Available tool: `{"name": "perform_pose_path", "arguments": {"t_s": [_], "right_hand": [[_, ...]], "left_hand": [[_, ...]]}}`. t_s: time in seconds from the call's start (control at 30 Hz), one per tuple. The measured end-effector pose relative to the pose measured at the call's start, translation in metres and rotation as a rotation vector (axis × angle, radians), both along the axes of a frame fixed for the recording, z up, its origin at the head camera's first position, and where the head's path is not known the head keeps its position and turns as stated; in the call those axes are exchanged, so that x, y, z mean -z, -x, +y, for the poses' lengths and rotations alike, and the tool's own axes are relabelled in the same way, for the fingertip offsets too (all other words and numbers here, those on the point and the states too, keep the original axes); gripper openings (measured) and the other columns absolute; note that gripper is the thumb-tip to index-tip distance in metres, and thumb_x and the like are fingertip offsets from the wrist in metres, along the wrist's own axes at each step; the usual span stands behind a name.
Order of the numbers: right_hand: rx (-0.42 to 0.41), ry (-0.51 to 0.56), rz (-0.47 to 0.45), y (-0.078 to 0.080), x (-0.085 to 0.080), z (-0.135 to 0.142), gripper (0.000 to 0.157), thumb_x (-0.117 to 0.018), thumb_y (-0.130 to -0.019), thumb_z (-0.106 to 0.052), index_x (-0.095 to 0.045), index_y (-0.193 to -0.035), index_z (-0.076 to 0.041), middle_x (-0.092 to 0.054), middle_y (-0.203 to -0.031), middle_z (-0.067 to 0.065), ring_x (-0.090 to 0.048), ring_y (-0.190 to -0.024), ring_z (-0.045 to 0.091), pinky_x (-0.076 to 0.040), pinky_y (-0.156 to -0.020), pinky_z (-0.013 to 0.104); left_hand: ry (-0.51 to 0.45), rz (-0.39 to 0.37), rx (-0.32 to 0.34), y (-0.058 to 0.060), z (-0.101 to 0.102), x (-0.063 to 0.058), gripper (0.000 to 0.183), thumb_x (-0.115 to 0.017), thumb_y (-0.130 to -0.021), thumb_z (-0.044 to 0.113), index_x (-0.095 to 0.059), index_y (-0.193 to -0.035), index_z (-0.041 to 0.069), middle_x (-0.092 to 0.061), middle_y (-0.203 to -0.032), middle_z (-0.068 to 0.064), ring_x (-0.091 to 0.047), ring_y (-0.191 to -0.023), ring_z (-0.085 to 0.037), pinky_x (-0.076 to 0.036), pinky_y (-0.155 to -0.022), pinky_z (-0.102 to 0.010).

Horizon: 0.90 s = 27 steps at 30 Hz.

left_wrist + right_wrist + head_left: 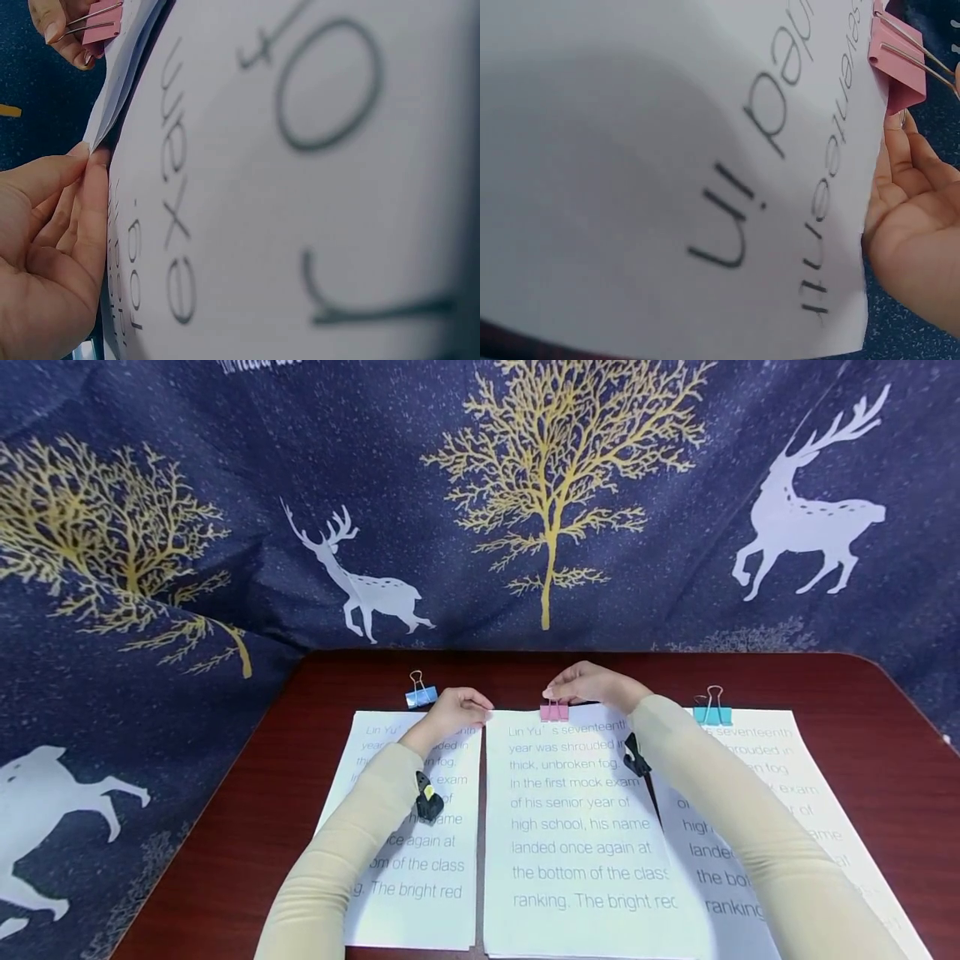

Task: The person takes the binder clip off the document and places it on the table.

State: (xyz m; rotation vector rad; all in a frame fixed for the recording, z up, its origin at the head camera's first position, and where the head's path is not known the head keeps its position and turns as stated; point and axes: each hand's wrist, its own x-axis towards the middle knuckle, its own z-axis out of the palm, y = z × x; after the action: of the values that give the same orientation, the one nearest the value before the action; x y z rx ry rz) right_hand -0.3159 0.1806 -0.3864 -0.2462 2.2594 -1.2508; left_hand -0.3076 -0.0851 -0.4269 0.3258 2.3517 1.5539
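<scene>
A pink binder clip (554, 712) sits on the top edge of the middle paper stack (577, 835). My right hand (594, 683) pinches its wire handles, as the left wrist view also shows. Below the clip in the right wrist view, the other fingers of that hand (915, 202) lie behind the paper. My left hand (453, 713) reaches over the left paper stack (435, 914). Its thumb and a finger pinch the middle stack's top left corner, seen close in the left wrist view, where several sheet edges show.
A blue binder clip (422, 697) stands at the left stack's top edge; whether it grips the paper I cannot tell. A teal binder clip (712, 716) is on the right paper stack (806, 760), which the middle stack partly overlaps. Dark red table (247, 852); patterned cloth (480, 610) behind.
</scene>
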Motion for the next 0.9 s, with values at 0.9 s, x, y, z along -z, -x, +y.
{"name": "perform_pose_path", "arguments": {"t_s": [0.9], "right_hand": [[0.079,0.009,0.014,0.013,-0.006,-0.002,0.047,-0.058,-0.090,-0.025,-0.048,-0.127,0.002,-0.051,-0.130,0.020,-0.048,-0.122,0.033,-0.043,-0.099,0.041]], "left_hand": [[0.014,-0.108,-0.016,0.002,0.000,-0.005,0.020,-0.062,-0.084,0.002,-0.063,-0.103,-0.004,-0.067,-0.097,-0.017,-0.066,-0.080,-0.013,-0.055,-0.078,-0.031]]}}
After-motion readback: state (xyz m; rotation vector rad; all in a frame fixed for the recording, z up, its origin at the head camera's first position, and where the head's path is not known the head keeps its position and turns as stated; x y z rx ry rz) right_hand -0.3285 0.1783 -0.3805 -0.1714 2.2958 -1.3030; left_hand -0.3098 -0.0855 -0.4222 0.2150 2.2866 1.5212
